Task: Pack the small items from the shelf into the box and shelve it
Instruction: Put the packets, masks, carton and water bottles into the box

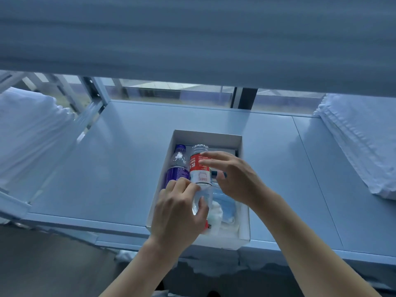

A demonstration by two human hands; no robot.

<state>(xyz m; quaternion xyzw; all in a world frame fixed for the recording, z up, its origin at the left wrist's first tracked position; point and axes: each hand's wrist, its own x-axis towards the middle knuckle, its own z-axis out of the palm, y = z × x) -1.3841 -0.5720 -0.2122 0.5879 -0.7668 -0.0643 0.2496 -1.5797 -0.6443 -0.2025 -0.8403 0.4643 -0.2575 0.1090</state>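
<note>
Low in the frame's centre, the red-labelled bottle (200,174) is gripped at its lower body by the left hand (180,213); its label is touched by the right hand (233,176), fingers nearly straight. It is held over the white box (244,230) on the shelf (107,168), beside a purple-labelled bottle (177,168). A loosened grip could drop it onto the blue masks (225,207) below. The label text cannot be read.

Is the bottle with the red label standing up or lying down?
Lying down. The red-label bottle lies lengthwise in the white box beside the purple bottle, held by both hands.
</note>
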